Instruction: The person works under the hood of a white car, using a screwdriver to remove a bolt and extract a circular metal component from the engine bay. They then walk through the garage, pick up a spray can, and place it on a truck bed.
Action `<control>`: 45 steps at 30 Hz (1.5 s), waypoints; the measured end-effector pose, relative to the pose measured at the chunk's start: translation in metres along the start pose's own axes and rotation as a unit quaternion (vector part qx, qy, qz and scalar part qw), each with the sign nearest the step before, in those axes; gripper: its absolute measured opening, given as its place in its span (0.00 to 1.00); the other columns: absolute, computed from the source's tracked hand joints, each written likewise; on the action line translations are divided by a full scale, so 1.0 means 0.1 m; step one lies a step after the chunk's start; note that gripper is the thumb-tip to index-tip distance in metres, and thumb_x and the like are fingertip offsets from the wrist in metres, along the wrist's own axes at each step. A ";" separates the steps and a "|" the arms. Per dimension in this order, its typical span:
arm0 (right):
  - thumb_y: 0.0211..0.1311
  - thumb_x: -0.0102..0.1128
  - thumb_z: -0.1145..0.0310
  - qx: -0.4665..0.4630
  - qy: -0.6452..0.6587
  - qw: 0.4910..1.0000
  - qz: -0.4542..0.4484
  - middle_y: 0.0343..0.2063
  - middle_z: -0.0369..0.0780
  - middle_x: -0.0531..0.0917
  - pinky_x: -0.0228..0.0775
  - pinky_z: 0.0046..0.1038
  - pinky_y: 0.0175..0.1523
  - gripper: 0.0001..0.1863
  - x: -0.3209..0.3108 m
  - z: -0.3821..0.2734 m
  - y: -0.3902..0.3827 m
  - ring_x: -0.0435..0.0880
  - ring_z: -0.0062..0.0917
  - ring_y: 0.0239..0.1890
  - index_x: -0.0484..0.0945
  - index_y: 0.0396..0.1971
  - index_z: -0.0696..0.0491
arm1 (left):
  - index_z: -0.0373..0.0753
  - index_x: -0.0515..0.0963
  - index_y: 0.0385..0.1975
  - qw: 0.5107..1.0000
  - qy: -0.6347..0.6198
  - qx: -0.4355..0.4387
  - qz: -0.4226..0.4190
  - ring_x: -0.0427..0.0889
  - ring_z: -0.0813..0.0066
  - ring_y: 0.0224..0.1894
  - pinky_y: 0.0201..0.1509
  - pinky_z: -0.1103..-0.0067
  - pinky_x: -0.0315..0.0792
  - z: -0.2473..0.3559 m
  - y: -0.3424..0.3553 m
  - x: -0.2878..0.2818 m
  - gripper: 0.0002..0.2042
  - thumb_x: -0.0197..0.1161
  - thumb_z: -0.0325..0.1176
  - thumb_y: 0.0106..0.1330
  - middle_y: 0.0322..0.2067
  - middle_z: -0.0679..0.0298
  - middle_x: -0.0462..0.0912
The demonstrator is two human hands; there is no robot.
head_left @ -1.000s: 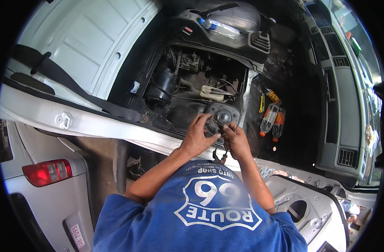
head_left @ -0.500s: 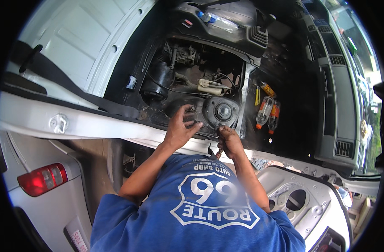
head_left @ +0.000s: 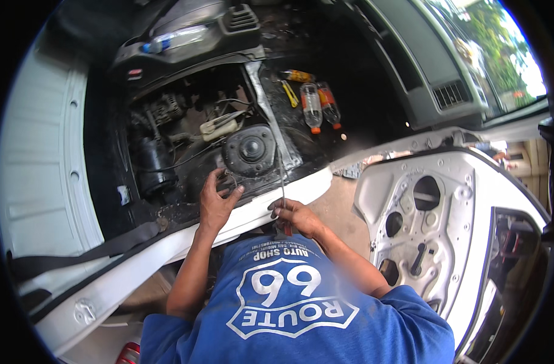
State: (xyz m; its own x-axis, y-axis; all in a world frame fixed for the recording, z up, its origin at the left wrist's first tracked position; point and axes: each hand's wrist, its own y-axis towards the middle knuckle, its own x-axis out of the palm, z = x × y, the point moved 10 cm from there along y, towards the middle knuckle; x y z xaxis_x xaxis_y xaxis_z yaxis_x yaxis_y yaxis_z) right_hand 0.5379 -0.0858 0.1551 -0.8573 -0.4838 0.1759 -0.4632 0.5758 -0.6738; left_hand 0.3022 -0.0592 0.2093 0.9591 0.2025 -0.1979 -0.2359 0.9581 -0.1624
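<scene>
My left hand point(head_left: 216, 203) hovers by the sill with its fingers curled and apart, next to a thin wire-like strand. The round black strut mount point(head_left: 251, 148), bolted on a dark plate, lies just beyond it. In my right hand point(head_left: 298, 217), close to my shirt, is a screwdriver point(head_left: 282, 182). Its long thin shaft points away from me past the right side of the mount. A bit of its red handle shows below my fingers.
An open engine bay holds a black cylinder point(head_left: 156, 167) and a pale reservoir point(head_left: 219, 128). Beyond the metal rim lie plastic bottles point(head_left: 311, 107) and a yellow cutter point(head_left: 290, 94). The white sill point(head_left: 307, 189) runs before me; an open door point(head_left: 419, 206) stands right.
My right hand has drawn back from the mount toward my body, and the screwdriver's shaft now shows. My left hand keeps a similar pose. The whole view has turned and shifted right.
</scene>
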 end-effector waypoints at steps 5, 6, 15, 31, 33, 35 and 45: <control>0.74 0.52 0.71 -0.012 0.030 0.998 -0.052 0.36 0.34 0.80 0.74 0.20 0.35 0.10 -0.17 0.38 -0.17 0.78 0.16 0.31 0.78 0.49 0.55 | 0.33 0.76 0.54 0.990 0.104 0.096 -0.031 0.79 0.67 0.56 0.50 0.75 0.82 0.38 0.28 0.48 0.20 0.70 0.28 0.63 0.56 0.55 0.75; 0.74 0.52 0.71 -0.027 0.078 0.996 -0.030 0.36 0.34 0.81 0.75 0.21 0.35 0.10 -0.31 0.43 -0.16 0.78 0.16 0.31 0.78 0.50 0.55 | 0.33 0.77 0.53 0.989 0.106 0.090 -0.039 0.79 0.68 0.55 0.50 0.75 0.82 0.40 0.35 0.61 0.19 0.70 0.28 0.63 0.55 0.56 0.76; 0.74 0.52 0.69 -0.042 0.197 0.959 0.201 0.36 0.36 0.81 0.76 0.23 0.33 0.14 -1.77 1.22 -0.59 0.79 0.18 0.29 0.77 0.54 0.54 | 0.35 0.71 0.56 0.981 -0.092 -0.065 -0.156 0.85 0.63 0.45 0.41 0.73 0.85 0.34 0.65 1.97 0.21 0.51 0.46 0.76 0.50 0.50 0.80; 0.66 0.54 0.63 0.269 -0.015 0.907 0.324 0.26 0.40 0.84 0.66 0.31 0.18 0.13 -1.33 3.47 -1.83 0.77 0.25 0.18 0.81 0.42 0.55 | 0.36 0.72 0.54 0.903 -0.190 0.323 -0.210 0.82 0.72 0.46 0.43 0.77 0.81 3.26 1.14 2.40 0.20 0.58 0.46 0.74 0.45 0.58 0.80; 0.66 0.54 0.61 0.285 -0.030 0.909 0.304 0.30 0.42 0.85 0.69 0.32 0.24 0.15 -1.06 3.70 -1.89 0.79 0.28 0.22 0.82 0.43 0.54 | 0.35 0.73 0.55 0.868 -0.145 0.439 -0.182 0.82 0.71 0.49 0.48 0.76 0.80 4.02 1.25 2.36 0.21 0.62 0.45 0.72 0.47 0.58 0.80; 0.65 0.55 0.60 0.307 0.042 0.904 0.296 0.34 0.45 0.85 0.72 0.34 0.29 0.16 -0.77 3.87 -1.97 0.82 0.32 0.27 0.83 0.44 0.54 | 0.34 0.75 0.53 0.849 -0.076 0.506 -0.133 0.82 0.70 0.49 0.52 0.77 0.79 4.64 1.47 2.38 0.21 0.63 0.45 0.71 0.46 0.58 0.81; 0.61 0.59 0.62 0.221 0.114 0.808 0.535 0.37 0.46 0.88 0.79 0.34 0.40 0.16 -0.02 4.06 -1.85 0.87 0.34 0.34 0.84 0.47 0.50 | 0.35 0.75 0.60 0.788 0.313 0.529 0.001 0.76 0.46 0.60 0.65 0.63 0.67 5.86 3.80 3.89 0.38 0.53 0.67 0.66 0.56 0.43 0.78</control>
State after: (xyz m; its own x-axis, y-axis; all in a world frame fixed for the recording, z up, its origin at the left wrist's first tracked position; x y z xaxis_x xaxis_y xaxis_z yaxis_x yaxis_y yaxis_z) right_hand 0.7165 -0.4593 -0.0120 -0.7565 0.2963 -0.5830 0.6518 0.2682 -0.7094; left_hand 0.6777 0.5021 0.6375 0.6148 0.3823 -0.6898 0.3441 0.6570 0.6708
